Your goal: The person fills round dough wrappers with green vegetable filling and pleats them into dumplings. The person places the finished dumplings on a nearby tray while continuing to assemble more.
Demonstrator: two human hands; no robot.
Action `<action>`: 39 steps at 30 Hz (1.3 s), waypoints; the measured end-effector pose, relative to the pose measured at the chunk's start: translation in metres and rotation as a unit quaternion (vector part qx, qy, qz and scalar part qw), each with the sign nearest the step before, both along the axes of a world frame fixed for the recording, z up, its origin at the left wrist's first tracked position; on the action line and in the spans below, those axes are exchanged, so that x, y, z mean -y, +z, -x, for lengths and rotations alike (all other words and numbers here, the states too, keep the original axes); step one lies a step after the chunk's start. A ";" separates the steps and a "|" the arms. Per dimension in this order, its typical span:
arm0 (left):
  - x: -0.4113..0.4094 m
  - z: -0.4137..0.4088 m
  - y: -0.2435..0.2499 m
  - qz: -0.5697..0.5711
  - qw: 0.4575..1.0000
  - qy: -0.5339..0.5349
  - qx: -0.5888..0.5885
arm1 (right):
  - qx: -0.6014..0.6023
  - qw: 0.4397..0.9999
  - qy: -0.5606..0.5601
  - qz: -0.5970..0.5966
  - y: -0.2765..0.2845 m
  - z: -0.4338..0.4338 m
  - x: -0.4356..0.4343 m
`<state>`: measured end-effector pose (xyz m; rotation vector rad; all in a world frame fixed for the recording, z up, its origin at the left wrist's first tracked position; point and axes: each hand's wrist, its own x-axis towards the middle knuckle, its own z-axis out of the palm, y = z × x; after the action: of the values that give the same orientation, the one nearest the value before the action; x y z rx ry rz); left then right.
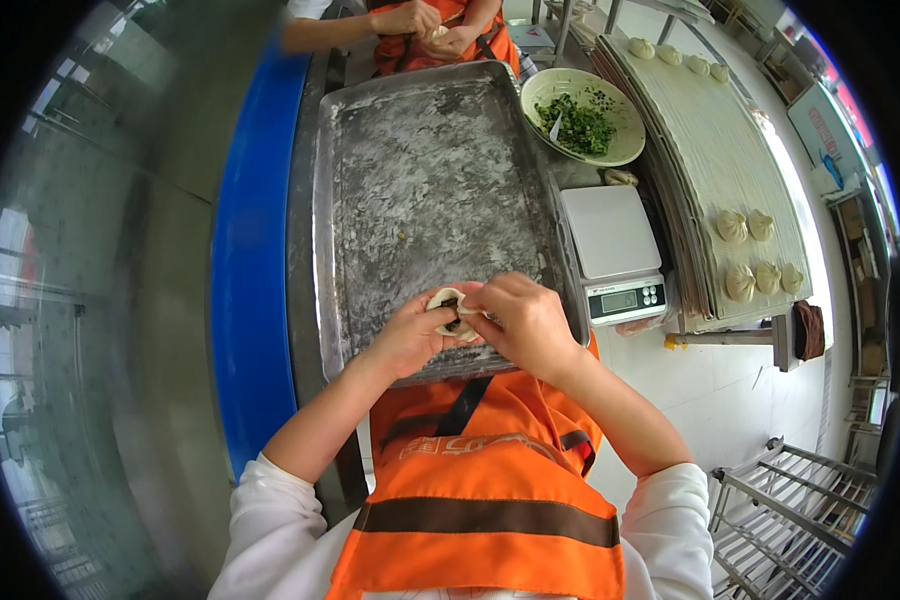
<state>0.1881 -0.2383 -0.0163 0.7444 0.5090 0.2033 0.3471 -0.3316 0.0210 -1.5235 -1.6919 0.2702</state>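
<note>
My left hand (412,337) cups a round dough wrapper (445,300) with dark green filling inside it. The fingers and thumb of my right hand (523,319) pinch the wrapper's right edge. Both hands are above the near end of a large floured metal tray (435,180). A pale bowl (530,90) of chopped greens (589,127) with a white spoon (556,126) in it stands beyond the tray's right edge. Nearer to me lies a digital scale (610,232) with a bare white plate. The fingertips partly hide the wrapper.
Across the tray a co-worker's hands (439,34) hold a piece of dough. Several pleated buns (740,283) rest on stacked cloth-lined trays (690,150) at the right. A blue strip (255,247) runs along the left side. A metal rack (795,510) stands at the lower right.
</note>
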 end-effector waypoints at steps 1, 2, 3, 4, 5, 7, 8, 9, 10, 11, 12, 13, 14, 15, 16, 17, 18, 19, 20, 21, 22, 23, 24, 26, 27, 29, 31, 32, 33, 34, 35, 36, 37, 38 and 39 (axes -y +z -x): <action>0.001 0.000 0.003 -0.021 1.000 -0.010 -0.014 | 0.002 1.000 -0.018 0.009 0.003 0.001 -0.002; 0.003 -0.001 0.008 -0.042 0.999 -0.020 -0.028 | -0.032 0.998 -0.008 0.055 0.002 0.000 -0.003; 0.003 -0.002 0.012 -0.065 0.997 -0.030 -0.042 | -0.065 0.993 0.001 0.100 0.002 -0.002 -0.004; 0.001 -0.002 0.010 -0.043 0.997 -0.032 -0.059 | -0.098 0.985 0.010 0.144 0.001 -0.004 -0.005; -0.001 -0.001 0.006 -0.022 0.996 -0.033 -0.075 | -0.080 0.986 0.010 0.149 0.001 -0.004 -0.004; -0.004 -0.001 0.007 0.022 0.997 -0.024 -0.071 | -0.040 0.987 0.009 0.158 -0.001 -0.004 0.000; -0.004 -0.001 0.011 0.045 0.998 -0.012 -0.051 | -0.045 0.991 0.006 0.122 -0.002 -0.003 0.002; -0.002 0.001 0.012 0.071 0.997 0.000 -0.033 | -0.015 0.996 0.027 0.083 -0.004 -0.001 0.002; -0.003 0.002 0.009 0.049 0.998 -0.010 -0.029 | 0.014 0.998 0.049 0.044 -0.007 0.000 0.002; -0.004 0.001 0.004 0.027 0.999 -0.019 -0.026 | 0.042 0.997 0.072 0.005 -0.008 0.001 0.002; -0.005 0.000 0.004 0.006 0.999 -0.028 -0.023 | 0.060 0.995 0.078 -0.016 -0.004 0.004 0.000; -0.005 -0.002 0.005 -0.045 0.996 -0.052 -0.055 | 0.039 0.998 0.057 0.011 0.001 0.005 0.000; -0.005 -0.004 0.009 -0.096 0.989 -0.075 -0.088 | 0.020 0.998 0.036 0.039 0.006 0.005 -0.001; -0.008 -0.005 0.013 -0.149 0.977 -0.097 -0.120 | 0.001 0.998 0.016 0.064 0.009 0.005 -0.003; -0.011 -0.004 0.008 -0.149 0.976 -0.114 -0.106 | -0.029 0.992 0.019 0.121 0.008 0.002 -0.004; -0.011 -0.004 0.006 -0.127 0.981 -0.102 -0.102 | -0.057 0.988 0.017 0.141 0.008 0.000 -0.004; -0.012 -0.007 0.005 -0.107 0.985 -0.091 -0.097 | -0.083 0.984 0.013 0.160 0.009 -0.002 -0.005; -0.012 -0.008 0.005 -0.087 0.989 -0.080 -0.091 | -0.109 0.978 0.008 0.178 0.009 -0.003 -0.006; -0.013 -0.008 0.008 -0.037 0.996 -0.052 -0.069 | -0.136 0.974 -0.005 0.181 0.007 -0.004 -0.007; -0.012 -0.007 0.012 0.016 0.998 -0.026 -0.049 | -0.137 0.975 -0.009 0.177 0.008 -0.004 -0.007; -0.012 -0.007 0.014 0.069 0.997 0.000 -0.028 | -0.137 0.975 -0.014 0.174 0.011 -0.003 -0.009; -0.013 -0.007 0.012 0.046 0.998 -0.005 -0.034 | -0.138 0.976 -0.019 0.170 0.013 -0.003 -0.010; -0.014 -0.007 0.008 0.024 0.999 -0.010 -0.039 | -0.125 0.977 -0.008 0.174 0.014 -0.003 -0.011; -0.013 -0.006 0.002 -0.028 0.997 -0.035 -0.066 | -0.099 0.978 0.015 0.181 0.015 -0.002 -0.013; -0.015 -0.006 0.002 -0.060 0.993 -0.056 -0.084 | -0.092 0.979 0.011 0.182 0.014 -0.002 -0.013; -0.018 -0.006 0.000 -0.108 0.985 -0.087 -0.105 | -0.076 0.980 0.004 0.183 0.008 -0.001 -0.009; -0.019 -0.007 0.000 -0.136 0.978 -0.111 -0.113 | -0.042 0.990 0.033 0.131 0.001 0.002 -0.004; -0.018 -0.009 0.003 -0.174 0.972 -0.102 -0.120 | -0.011 0.993 0.053 0.105 0.001 0.002 -0.004; -0.017 -0.009 0.004 -0.193 0.968 -0.102 -0.121 | 0.019 0.994 0.075 0.079 0.001 0.005 -0.005; -0.018 -0.010 0.004 -0.211 0.964 -0.101 -0.123 | -0.003 0.995 0.055 0.087 0.005 0.007 -0.007; -0.019 -0.011 0.005 -0.229 0.960 -0.101 -0.124 | -0.025 0.995 0.034 0.095 0.013 0.009 -0.009; -0.023 -0.012 0.008 -0.242 0.955 -0.127 -0.118 | -0.046 0.993 0.012 0.104 0.018 0.011 -0.011; -0.028 -0.013 0.011 -0.255 0.948 -0.154 -0.111 | -0.053 0.991 0.004 0.126 0.018 0.010 -0.012; -0.030 -0.013 0.015 -0.267 0.941 -0.181 -0.105 | -0.060 0.987 -0.005 0.147 0.018 0.007 -0.013; -0.032 -0.013 0.020 -0.210 0.961 -0.162 -0.084 | -0.068 0.984 -0.014 0.166 0.017 0.003 -0.014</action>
<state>0.2011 -0.2060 0.0033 1.2552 0.5019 -0.0624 0.3438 -0.3173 0.0382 -1.7231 -1.5713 0.6536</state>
